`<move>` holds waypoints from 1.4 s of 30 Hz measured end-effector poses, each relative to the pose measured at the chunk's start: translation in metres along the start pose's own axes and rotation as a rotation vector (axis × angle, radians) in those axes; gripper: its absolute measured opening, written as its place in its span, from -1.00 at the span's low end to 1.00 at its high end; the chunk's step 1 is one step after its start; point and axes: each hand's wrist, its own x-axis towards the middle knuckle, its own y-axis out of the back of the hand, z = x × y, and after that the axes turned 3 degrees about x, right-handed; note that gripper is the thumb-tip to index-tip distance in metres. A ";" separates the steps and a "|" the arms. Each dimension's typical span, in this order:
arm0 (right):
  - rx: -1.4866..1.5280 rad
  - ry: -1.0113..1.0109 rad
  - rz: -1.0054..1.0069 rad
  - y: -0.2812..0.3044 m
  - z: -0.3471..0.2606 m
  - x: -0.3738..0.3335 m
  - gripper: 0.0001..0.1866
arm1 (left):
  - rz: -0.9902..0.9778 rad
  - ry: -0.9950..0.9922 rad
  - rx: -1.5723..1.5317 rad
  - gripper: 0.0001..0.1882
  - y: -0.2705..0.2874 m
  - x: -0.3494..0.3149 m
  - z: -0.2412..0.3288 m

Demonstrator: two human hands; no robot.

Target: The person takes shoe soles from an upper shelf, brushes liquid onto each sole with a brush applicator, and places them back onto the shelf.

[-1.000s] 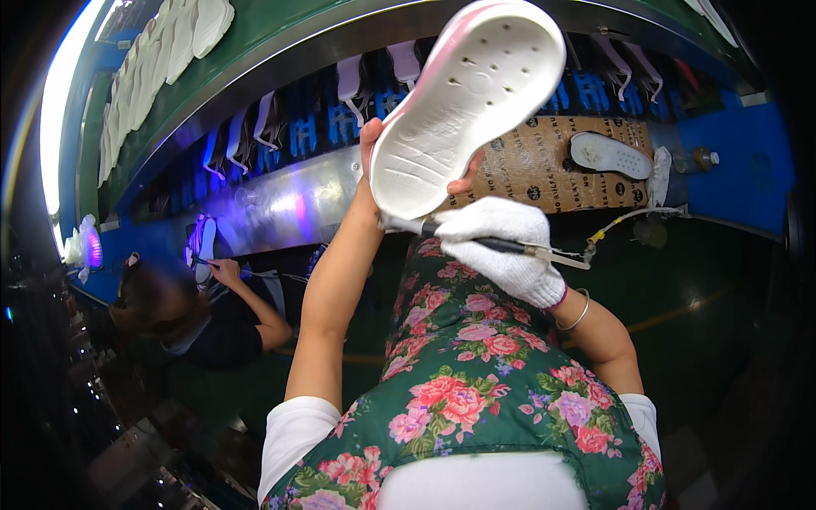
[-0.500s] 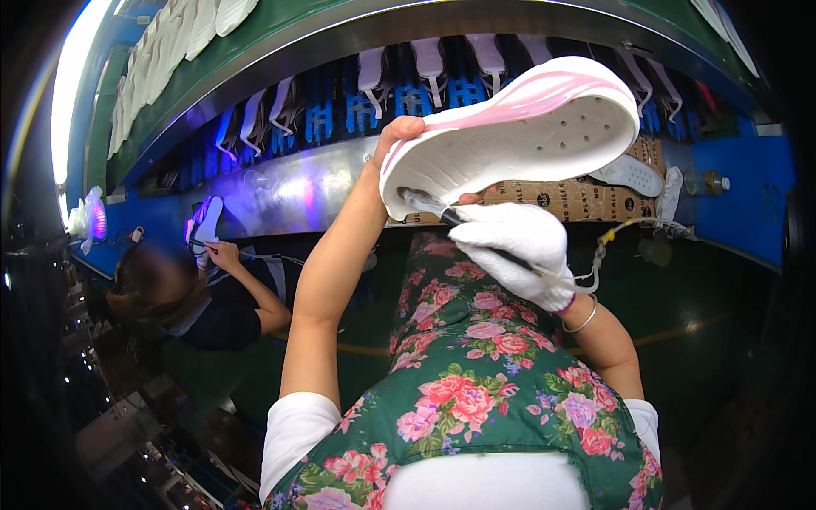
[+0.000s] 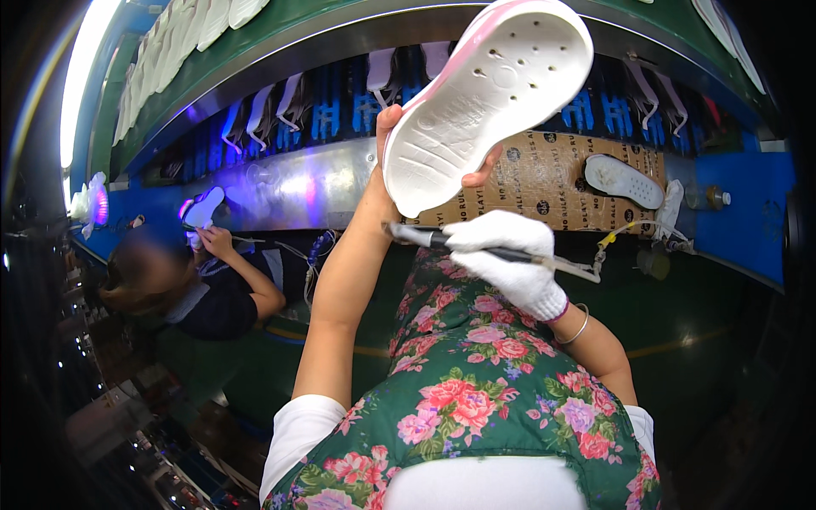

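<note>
My bare left hand (image 3: 380, 174) grips a white shoe sole (image 3: 463, 127) near its narrower end, the fingers wrapping behind and showing at its right edge. The sole is held up and tilted, its hollow inner face toward me, with small holes in its broad far end and a pink band along its left side. My right hand (image 3: 514, 259), in a white knit glove, is closed around the dark handle of a brush (image 3: 423, 237) with a tube at its rear. The brush tip lies just below the sole, apart from it, in front of my left wrist.
Cardboard (image 3: 544, 183) covers part of the metal bench (image 3: 280, 187); another pale sole (image 3: 625, 180) lies there, near a bottle (image 3: 714, 198). Beyond, shoe parts hang on a blue rack (image 3: 327, 115) under a metal ledge. At left, a co-worker (image 3: 221, 293) holds another sole (image 3: 202, 208).
The sole has swung more upright and its broad end has moved up and left. The brush has come out of the sole's narrower end and dropped below it with my right hand.
</note>
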 end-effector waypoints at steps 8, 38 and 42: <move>0.301 -0.399 0.046 0.011 -0.006 0.001 -0.79 | 0.274 -0.101 -0.130 0.08 0.006 -0.019 -0.008; -0.024 -0.110 -0.148 0.007 0.009 0.013 -0.82 | 0.200 -0.123 0.017 0.13 0.002 -0.039 0.002; 0.523 -0.359 -0.021 0.027 0.004 -0.001 -0.82 | 0.154 -0.185 -0.002 0.10 -0.002 -0.047 0.014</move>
